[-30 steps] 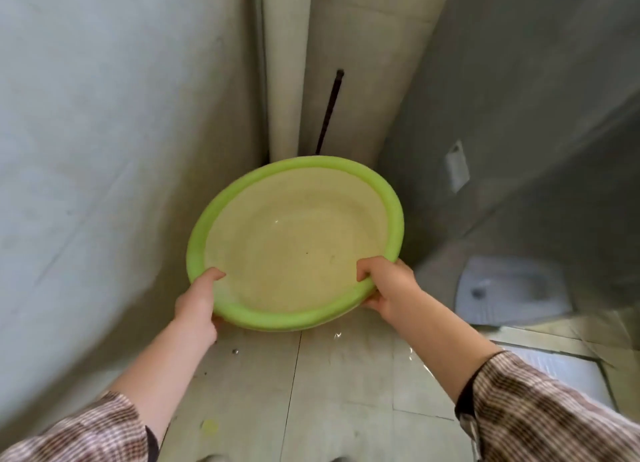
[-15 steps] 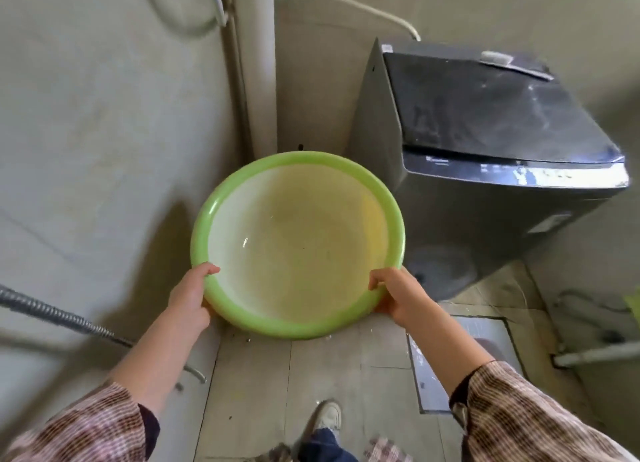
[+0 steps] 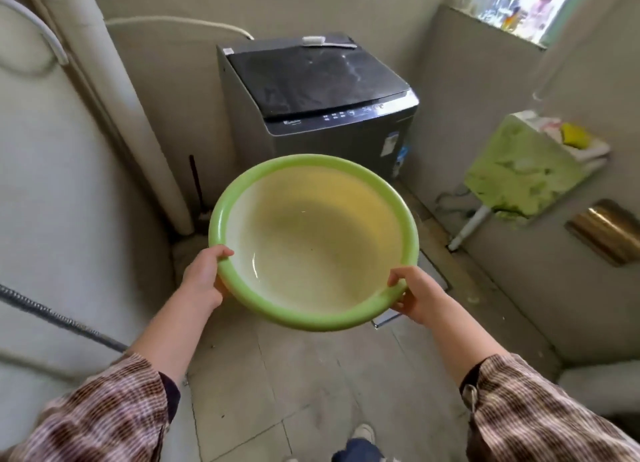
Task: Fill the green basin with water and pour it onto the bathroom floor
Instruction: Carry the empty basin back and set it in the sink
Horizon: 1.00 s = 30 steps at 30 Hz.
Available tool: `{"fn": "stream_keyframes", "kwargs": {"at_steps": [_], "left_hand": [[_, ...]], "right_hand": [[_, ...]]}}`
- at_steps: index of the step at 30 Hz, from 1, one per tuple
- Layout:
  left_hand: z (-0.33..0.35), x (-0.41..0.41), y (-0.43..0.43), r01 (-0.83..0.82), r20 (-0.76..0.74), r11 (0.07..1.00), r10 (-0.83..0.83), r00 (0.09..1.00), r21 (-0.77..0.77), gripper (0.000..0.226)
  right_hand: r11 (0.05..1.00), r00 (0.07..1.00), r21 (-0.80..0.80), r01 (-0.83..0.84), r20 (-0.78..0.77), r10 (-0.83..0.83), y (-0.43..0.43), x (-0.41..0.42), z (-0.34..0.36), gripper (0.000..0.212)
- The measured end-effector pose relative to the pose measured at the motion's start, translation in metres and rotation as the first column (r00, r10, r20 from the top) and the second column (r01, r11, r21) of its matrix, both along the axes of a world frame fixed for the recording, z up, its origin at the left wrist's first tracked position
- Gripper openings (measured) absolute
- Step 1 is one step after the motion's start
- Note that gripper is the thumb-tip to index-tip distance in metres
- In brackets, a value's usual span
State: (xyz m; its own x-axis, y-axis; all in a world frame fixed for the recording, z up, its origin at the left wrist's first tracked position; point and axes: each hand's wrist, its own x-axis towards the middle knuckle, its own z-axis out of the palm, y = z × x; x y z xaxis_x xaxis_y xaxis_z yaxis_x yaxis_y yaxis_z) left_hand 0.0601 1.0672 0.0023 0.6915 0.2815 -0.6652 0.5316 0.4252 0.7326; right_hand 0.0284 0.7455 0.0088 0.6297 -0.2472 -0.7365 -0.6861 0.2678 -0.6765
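I hold a round green basin [image 3: 313,240] with a pale yellowish inside in front of me at waist height, roughly level. A little water shows as a glint low in its bowl. My left hand [image 3: 202,281] grips the near-left rim, thumb over the edge. My right hand [image 3: 417,295] grips the near-right rim the same way. Grey floor tiles [image 3: 294,375] lie below the basin.
A dark top-loading washing machine [image 3: 318,98] stands just beyond the basin. A white pipe [image 3: 138,115] runs down the left corner, a metal hose [image 3: 52,314] crosses the left wall. A green-covered cistern [image 3: 519,170] and a brass holder [image 3: 602,229] hang on the right wall.
My view has swung to the right and pulled back: the washing machine is now seen whole and the right wall with the cistern has come in. Both hands keep their hold on the basin.
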Motion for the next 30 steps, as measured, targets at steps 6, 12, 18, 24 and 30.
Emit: {"fn": "stream_keyframes", "kwargs": {"at_steps": [6,12,18,24,30], "left_hand": [[0.008,0.005,-0.124,0.249,-0.007,0.968,-0.249,0.968,0.029,0.042],[0.005,-0.005,-0.262,0.398,-0.031,0.917,-0.397,0.917,0.025,0.034],[0.010,-0.054,-0.442,0.488,-0.049,0.871,-0.485,0.873,0.058,0.010],[0.014,-0.092,-0.594,0.645,-0.015,0.763,-0.645,0.764,0.052,0.009],[0.028,-0.122,-0.712,0.705,0.035,0.709,-0.705,0.708,0.019,0.016]], "right_hand": [[0.973,0.972,0.007,0.232,0.030,-0.232,-0.108,-0.064,0.007,0.030],[0.925,0.924,0.001,0.380,0.029,-0.380,-0.217,-0.132,0.002,0.024],[0.862,0.864,-0.054,0.504,0.041,-0.502,-0.371,-0.211,-0.004,0.015],[0.799,0.803,-0.090,0.595,0.094,-0.588,-0.505,-0.287,0.001,0.026],[0.699,0.700,-0.075,0.712,0.152,-0.697,-0.600,-0.343,0.008,0.032]]}}
